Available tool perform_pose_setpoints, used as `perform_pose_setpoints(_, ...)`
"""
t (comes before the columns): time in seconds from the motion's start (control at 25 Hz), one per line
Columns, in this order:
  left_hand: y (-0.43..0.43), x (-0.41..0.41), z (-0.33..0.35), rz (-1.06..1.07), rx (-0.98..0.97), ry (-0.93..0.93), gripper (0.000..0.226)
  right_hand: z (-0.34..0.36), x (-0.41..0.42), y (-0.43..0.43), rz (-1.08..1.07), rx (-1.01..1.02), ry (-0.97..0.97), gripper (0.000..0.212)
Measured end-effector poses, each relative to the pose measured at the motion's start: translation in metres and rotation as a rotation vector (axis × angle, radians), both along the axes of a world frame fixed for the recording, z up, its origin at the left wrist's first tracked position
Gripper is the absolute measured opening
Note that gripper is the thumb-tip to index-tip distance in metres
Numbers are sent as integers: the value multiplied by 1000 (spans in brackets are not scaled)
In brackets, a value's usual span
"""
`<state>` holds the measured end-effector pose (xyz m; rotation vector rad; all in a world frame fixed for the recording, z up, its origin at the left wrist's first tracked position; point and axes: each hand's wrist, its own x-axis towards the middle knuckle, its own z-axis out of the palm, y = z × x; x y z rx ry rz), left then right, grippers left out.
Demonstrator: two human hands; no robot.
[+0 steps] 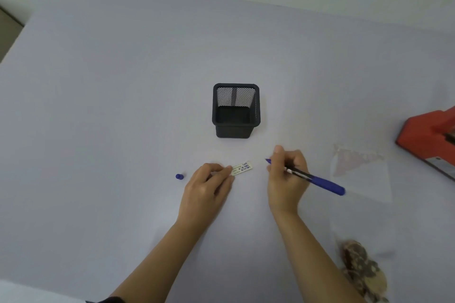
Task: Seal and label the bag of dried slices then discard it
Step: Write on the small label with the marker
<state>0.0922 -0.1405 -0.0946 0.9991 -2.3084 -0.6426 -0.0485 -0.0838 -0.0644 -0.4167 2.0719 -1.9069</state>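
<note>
A small white label (242,167) with blue writing lies on the table in front of me. My left hand (208,187) pinches its left end with the fingertips. My right hand (286,178) holds a blue pen (317,179), its tip just right of the label and off the paper. A clear plastic bag (362,204) lies flat at the right, with brown dried slices (362,268) bunched at its near end. The pen's blue cap (179,176) rests on the table left of my left hand.
A black mesh pen holder (235,109) stands empty beyond the label. A red sealing machine (428,138) sits at the right edge. The pale table (123,81) stretches to a wall at the back.
</note>
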Motion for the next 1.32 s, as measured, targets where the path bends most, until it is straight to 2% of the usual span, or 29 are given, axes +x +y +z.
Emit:
perform_pose_setpoints(0.12,-1,3,-3,8,68,-18,24,11,4,21,-62,44,-238,29)
perform_pose_setpoints(0.24,0,0,11,-4,121,-20,31,28,10,38,-18,184,-350,31)
perform_pose_setpoints(0.36,-3,8,39,-27,-60,-75,25,53,16,44,-19,237,-463,32)
perform_pose_setpoints(0.4,-6,14,47,39,-87,-134,25,61,18,43,-43,207,-526,33)
perform_pose_setpoints(0.48,-14,25,62,218,6,-355,37,81,20,41,-113,44,-708,33)
perform_pose_setpoints(0.56,-21,36,67,231,119,-626,39,102,21,34,-171,-173,-875,28)
perform_pose_setpoints(0.6,-22,40,68,185,178,-675,35,112,22,30,-194,-262,-933,26)
perform_pose_setpoints(0.68,-25,40,71,113,330,-595,24,127,22,24,-205,-346,-969,25)
perform_pose_setpoints(0.76,-27,34,84,185,431,-398,19,135,21,20,-176,-300,-909,27)
perform_pose_setpoints(0.8,-29,29,96,261,548,-257,19,139,19,19,-167,-267,-865,27)
perform_pose_setpoints(0.84,-30,21,113,328,743,-70,18,142,17,18,-160,-240,-823,25)
perform_pose_setpoints(0.92,-28,6,151,314,1159,331,20,148,16,15,-132,-204,-762,18)
perform_pose_setpoints(0.96,-26,1,166,266,1259,434,19,151,17,14,-110,-192,-747,15)
perform_pose_setpoints(1.08,-23,-6,193,134,1269,463,11,156,24,10,-27,-183,-715,14)
perform_pose_setpoints(1.32,-26,-12,203,76,1168,375,10,167,24,5,60,-179,-661,11)
